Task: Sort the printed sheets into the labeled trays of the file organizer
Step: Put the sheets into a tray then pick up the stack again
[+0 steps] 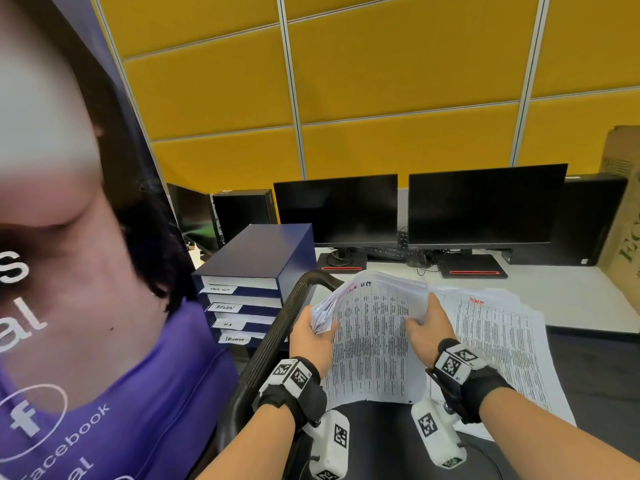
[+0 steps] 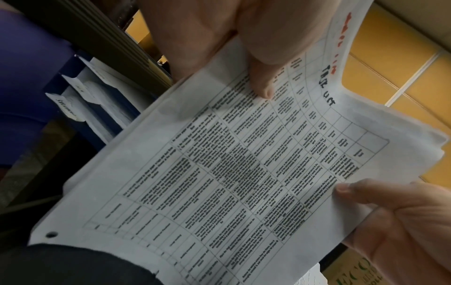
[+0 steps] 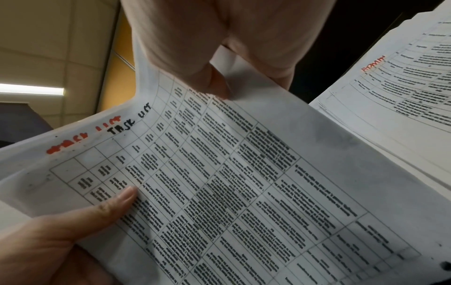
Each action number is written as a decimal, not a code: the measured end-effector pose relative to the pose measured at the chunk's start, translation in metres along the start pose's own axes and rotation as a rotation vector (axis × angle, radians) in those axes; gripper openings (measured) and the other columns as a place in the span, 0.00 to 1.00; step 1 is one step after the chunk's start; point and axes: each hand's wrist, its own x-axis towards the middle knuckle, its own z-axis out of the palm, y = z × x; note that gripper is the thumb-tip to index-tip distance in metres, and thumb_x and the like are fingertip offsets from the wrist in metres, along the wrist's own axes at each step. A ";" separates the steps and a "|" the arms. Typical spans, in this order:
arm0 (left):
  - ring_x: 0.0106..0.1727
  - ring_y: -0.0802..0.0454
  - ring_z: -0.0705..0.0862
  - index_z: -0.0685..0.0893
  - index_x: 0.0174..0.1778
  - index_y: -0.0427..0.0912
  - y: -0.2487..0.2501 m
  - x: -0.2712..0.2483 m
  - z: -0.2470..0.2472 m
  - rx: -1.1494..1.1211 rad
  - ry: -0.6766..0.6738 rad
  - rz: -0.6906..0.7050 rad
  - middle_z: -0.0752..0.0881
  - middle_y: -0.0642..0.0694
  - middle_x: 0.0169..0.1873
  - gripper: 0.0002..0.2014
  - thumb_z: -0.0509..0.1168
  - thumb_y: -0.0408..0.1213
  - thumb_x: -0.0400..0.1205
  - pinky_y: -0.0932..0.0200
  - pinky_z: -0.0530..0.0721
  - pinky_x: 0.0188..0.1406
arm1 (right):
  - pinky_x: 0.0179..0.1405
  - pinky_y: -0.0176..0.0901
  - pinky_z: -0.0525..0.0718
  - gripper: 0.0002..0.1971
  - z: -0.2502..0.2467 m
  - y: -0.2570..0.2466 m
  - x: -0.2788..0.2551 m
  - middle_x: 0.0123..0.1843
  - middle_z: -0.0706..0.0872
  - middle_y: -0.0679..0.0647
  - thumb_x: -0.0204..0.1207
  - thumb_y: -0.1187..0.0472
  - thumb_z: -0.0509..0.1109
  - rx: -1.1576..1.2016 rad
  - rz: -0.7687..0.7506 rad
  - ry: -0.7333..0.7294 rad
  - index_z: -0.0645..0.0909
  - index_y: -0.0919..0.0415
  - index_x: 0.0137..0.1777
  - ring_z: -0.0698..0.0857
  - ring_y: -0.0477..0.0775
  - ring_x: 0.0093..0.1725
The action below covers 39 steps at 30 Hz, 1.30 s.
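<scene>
The left hand (image 1: 313, 332) grips the left edge of a bundle of printed sheets (image 1: 372, 344). Its thumb (image 2: 262, 84) lies on top of the front page and presses down on it. The other fingers are behind the paper, so I cannot tell how they sit.

The right hand (image 1: 427, 332) holds the right edge of the same bundle. Its thumb (image 3: 214, 81) pinches the top of the pages, and the other fingers are hidden behind them. The bundle is up in the air, in front of the person, and it bends and fans out at the top.

The front page has a table full of small print. "TASK LIST" is written on top in black. The page right behind it has red writing on top.

A second pile of sheets (image 1: 498, 337) lies flat, just to the right of the hands. Its top page says "ADMIN" in red.

The blue file organizer (image 1: 263, 258) stands on the desk (image 1: 571, 292), to the left of the bundle. It has 4 trays, 1 above the other. Their labels read "TASK LIST", "ADMIN", "H.R" and, as far as I can read it, "SECURITY". White paper shows in the trays.

Behind them stand 2 dark monitors (image 1: 485, 202). A black chair arm (image 1: 277, 327) runs up between the organizer and the left hand.
</scene>
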 end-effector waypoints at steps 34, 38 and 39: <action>0.49 0.47 0.83 0.77 0.57 0.38 -0.039 -0.006 -0.003 0.213 -0.132 -0.302 0.84 0.43 0.46 0.13 0.65 0.43 0.82 0.54 0.80 0.54 | 0.48 0.45 0.79 0.21 -0.001 0.000 -0.009 0.50 0.77 0.57 0.78 0.75 0.57 -0.152 0.154 -0.019 0.64 0.65 0.70 0.79 0.56 0.47; 0.48 0.49 0.79 0.69 0.65 0.37 -0.041 -0.010 -0.002 0.237 -0.173 -0.310 0.80 0.46 0.47 0.15 0.59 0.39 0.85 0.59 0.74 0.50 | 0.44 0.44 0.78 0.20 -0.002 0.000 -0.009 0.47 0.77 0.55 0.78 0.74 0.57 -0.157 0.164 -0.036 0.64 0.64 0.69 0.78 0.54 0.44; 0.48 0.50 0.78 0.69 0.66 0.37 -0.041 -0.010 -0.002 0.235 -0.183 -0.312 0.80 0.46 0.48 0.15 0.59 0.38 0.85 0.59 0.74 0.51 | 0.43 0.43 0.78 0.20 -0.002 0.001 -0.008 0.46 0.77 0.55 0.78 0.74 0.57 -0.155 0.163 -0.038 0.64 0.63 0.69 0.78 0.53 0.43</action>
